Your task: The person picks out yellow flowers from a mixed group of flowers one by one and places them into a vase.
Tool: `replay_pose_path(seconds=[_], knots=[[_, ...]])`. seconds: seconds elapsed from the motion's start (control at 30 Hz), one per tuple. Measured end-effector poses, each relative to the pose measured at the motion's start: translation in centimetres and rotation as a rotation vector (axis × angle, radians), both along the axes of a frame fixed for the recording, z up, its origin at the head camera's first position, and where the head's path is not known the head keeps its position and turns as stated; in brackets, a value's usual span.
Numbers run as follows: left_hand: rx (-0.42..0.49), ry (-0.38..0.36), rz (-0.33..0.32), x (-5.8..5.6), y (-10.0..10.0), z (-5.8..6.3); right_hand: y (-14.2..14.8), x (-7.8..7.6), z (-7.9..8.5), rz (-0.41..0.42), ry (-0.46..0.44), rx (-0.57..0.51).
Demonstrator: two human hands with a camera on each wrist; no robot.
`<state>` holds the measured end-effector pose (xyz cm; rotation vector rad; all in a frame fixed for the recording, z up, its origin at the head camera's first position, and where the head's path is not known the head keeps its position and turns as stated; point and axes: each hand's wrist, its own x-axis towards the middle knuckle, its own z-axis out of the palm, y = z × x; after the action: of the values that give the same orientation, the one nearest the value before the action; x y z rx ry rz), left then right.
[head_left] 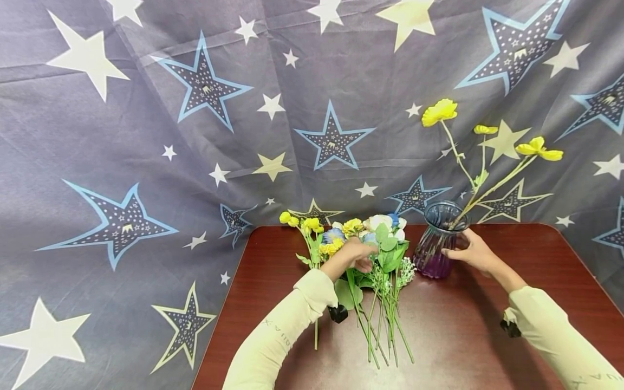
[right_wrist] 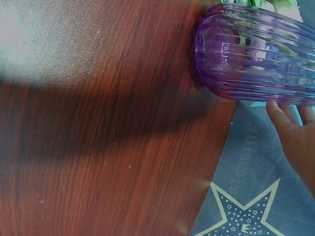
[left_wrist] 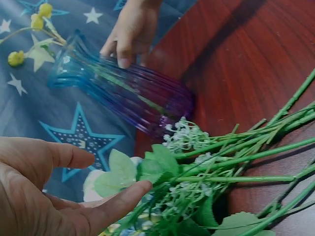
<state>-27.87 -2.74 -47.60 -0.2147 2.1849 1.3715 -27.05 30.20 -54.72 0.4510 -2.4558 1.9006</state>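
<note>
A ribbed glass vase (head_left: 435, 246), blue at the neck and purple at the base, stands on the table. Three yellow flowers (head_left: 440, 112) on long stems lean out of its mouth to the right. My right hand (head_left: 475, 253) holds the vase's right side, thumb in front and fingers partly hidden behind. My left hand (head_left: 352, 254) is over a pile of artificial flowers (head_left: 390, 254), its fingers extended and apart in the left wrist view, with nothing held. White, blue and yellow blooms, green leaves (left_wrist: 162, 164) and sprigs of tiny white flowers (left_wrist: 184, 135) make up the pile.
The reddish-brown wooden table (head_left: 526, 260) has its back edge against a grey star-patterned cloth (head_left: 273, 70). Loose green stems (head_left: 382, 330) point toward the near side. A separate yellow flower stem (head_left: 316, 325) lies at the pile's left.
</note>
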Motion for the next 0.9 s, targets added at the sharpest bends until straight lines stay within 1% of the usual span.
replay_pose_path(seconds=[0.13,0.37,0.57,0.7,0.9], knots=[[0.002,-0.016,-0.019,0.1,-0.2,-0.7,0.0,-0.1,-0.2,-0.004,0.003,0.009],[-0.016,-0.054,-0.047,0.4,-0.1,-1.5,0.1,-0.1,-0.2,-0.012,-0.003,0.011],[0.023,-0.094,-0.022,0.5,0.1,-2.5,0.0,0.0,0.1,-0.009,-0.015,-0.006],[0.048,-0.122,0.007,0.5,0.2,-3.0,-0.1,0.0,0.1,-0.01,-0.012,-0.006],[0.05,-0.147,0.018,0.5,0.4,-3.8,0.1,-0.1,0.0,-0.015,-0.001,0.01]])
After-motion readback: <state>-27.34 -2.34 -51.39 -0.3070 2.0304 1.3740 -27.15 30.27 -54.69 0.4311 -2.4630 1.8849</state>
